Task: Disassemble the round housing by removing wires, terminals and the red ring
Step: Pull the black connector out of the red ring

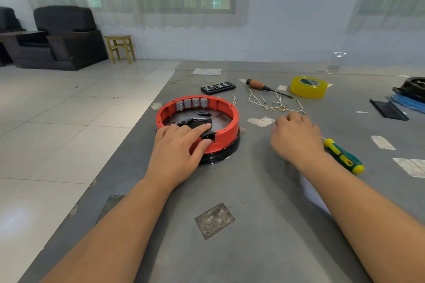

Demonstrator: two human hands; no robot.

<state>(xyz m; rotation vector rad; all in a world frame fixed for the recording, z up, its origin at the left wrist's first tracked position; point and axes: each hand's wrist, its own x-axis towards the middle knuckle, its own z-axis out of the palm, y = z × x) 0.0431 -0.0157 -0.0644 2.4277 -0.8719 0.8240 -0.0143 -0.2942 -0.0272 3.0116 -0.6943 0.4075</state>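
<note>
Resting spread on the near rim of the red ring [226, 108], the left hand [178, 147] steadies the housing; the right hand [296, 136], seemingly curled and blurred, hovers beside the wires [273, 104] lying to its right.

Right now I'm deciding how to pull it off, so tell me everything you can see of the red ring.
The red ring is a glossy, plastic-looking circular wall seated on a black base, upright on the grey table. Four grey terminal blocks line its far inner wall, and a black socket sits in its near side. Small fasteners dot its top rim. The left hand rests over the near edge, thumb on the outer wall. Wires lie apart, to its right.
</note>
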